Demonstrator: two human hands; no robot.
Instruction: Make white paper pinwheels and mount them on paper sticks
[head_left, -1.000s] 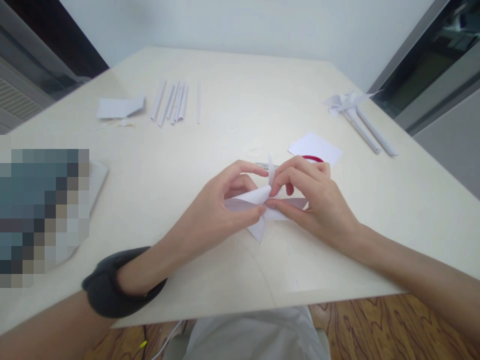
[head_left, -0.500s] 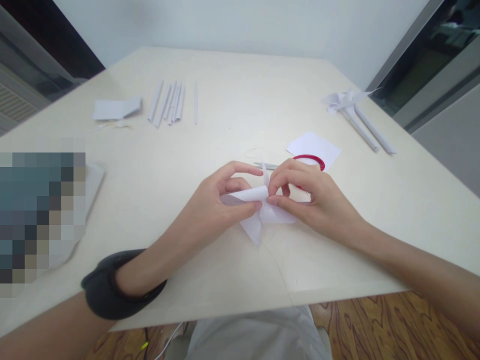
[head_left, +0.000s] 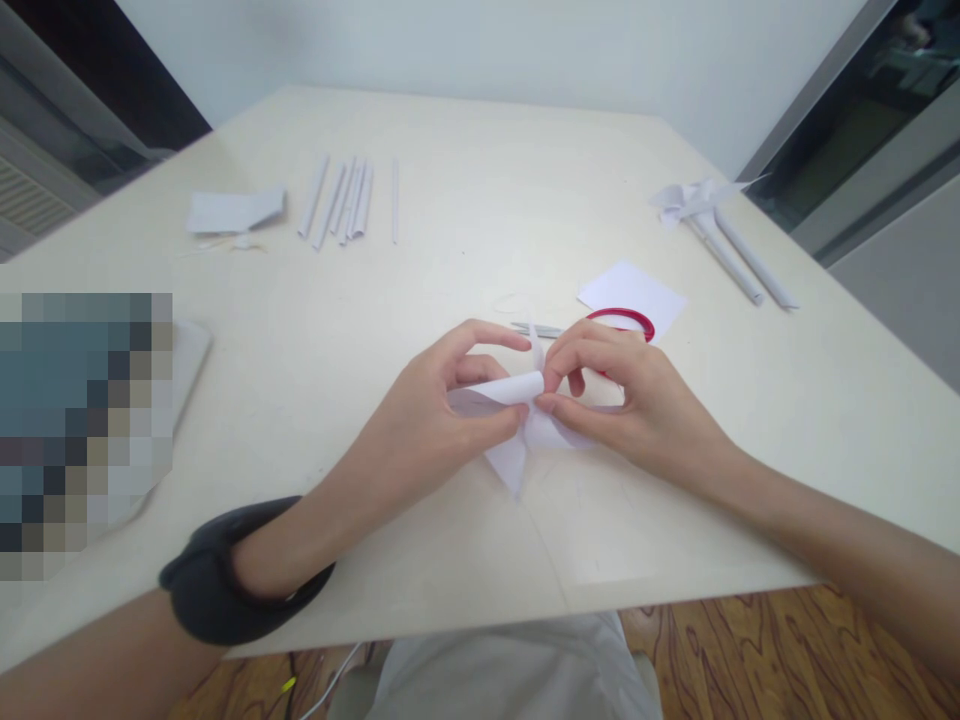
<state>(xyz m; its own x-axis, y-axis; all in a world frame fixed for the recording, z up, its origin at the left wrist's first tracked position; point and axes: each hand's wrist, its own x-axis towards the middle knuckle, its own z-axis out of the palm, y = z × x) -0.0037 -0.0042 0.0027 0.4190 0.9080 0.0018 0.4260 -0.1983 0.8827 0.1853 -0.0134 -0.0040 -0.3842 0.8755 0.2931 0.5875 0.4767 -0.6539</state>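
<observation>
Between my hands is a white paper pinwheel (head_left: pixel 501 387) with curled blades, held just above the table near its front edge. My left hand (head_left: pixel 450 400) grips its left blade, thumb below and fingers behind. At its centre, the thumb and fingertips of my right hand (head_left: pixel 619 385) pinch together; whatever small piece they hold there is hidden. A thin thread (head_left: pixel 551 550) trails from beneath the paper toward the table's edge. Just behind my right hand lie scissors with red handles (head_left: pixel 634 318), their blades pointing left, partly over a white paper sheet (head_left: pixel 660 300).
Several rolled paper tubes (head_left: pixel 330 205) lie at the back left beside a folded paper (head_left: pixel 232 212). At the right rest two paper tubes (head_left: pixel 739 260) with a folded paper shape (head_left: pixel 694 200) at their far end. A blurred-out object (head_left: pixel 82 410) occupies the left side.
The view has shifted slightly. Both hands keep nearly the same hold on the paper pinwheel, with no clear change in its shape.
</observation>
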